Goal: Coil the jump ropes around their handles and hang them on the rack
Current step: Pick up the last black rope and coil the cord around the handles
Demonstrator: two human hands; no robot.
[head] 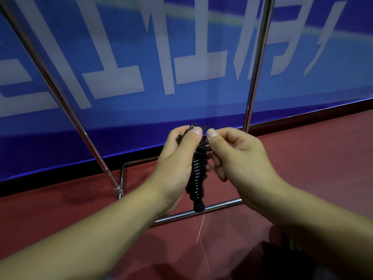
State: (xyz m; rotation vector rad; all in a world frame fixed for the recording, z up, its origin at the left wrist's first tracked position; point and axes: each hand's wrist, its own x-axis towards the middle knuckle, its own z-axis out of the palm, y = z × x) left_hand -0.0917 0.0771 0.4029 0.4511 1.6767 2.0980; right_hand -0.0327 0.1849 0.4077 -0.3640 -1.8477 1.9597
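Head view: a black jump rope [196,176], wound in tight coils around its handles, is held upright between two hands in front of a chrome rack [254,73]. The bundle is gripped near its top by the left hand [177,160], whose thumb is laid along the upper coils while the fingers are curled behind them. A loose strand at the top of the bundle is pinched by the right hand [236,156] between thumb and forefinger; the remaining fingers are curled toward the palm, close beside the coils. The lower end of the rope hangs free, level with the rack's bottom bar in the picture. Whether one handle or two lie inside the coil cannot be told, since the bundle is dark and somewhat blurred.

The rack's upright poles are seen rising to either side of the hands, with its base bars resting on a red floor [302,158]. Behind the rack a blue banner [121,47] with large pale characters is stretched along the wall. A dark shape is visible at the lower right edge.
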